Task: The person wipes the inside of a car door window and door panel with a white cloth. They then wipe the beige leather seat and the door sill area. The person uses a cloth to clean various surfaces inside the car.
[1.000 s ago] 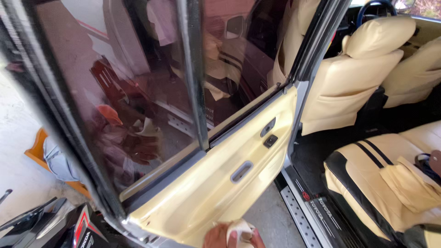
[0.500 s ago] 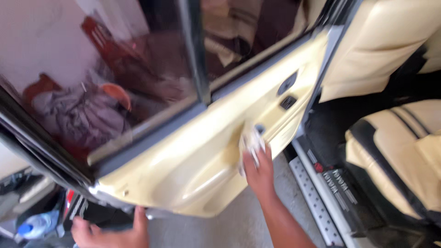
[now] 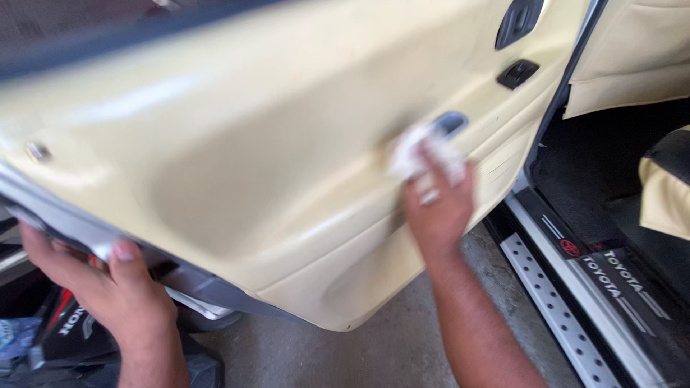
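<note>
Now wiping: our right hand (image 3: pixel 435 208) presses a white cloth (image 3: pixel 420 154) on the cream door panel (image 3: pixel 237 144) beside the pull handle (image 3: pixel 449 122) (blurred). Left hand (image 3: pixel 108 287), fingers curled, grips the door's edge. Firm, even strokes seem called for.

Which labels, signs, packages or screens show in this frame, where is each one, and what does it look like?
Sill plate: low on the door threshold at lower right, a long black strip with a red emblem and white lettering.
Sticker: lower left, under the left hand, on a black and red body panel, white lettering, partly hidden.
No packages or screens show.
</note>
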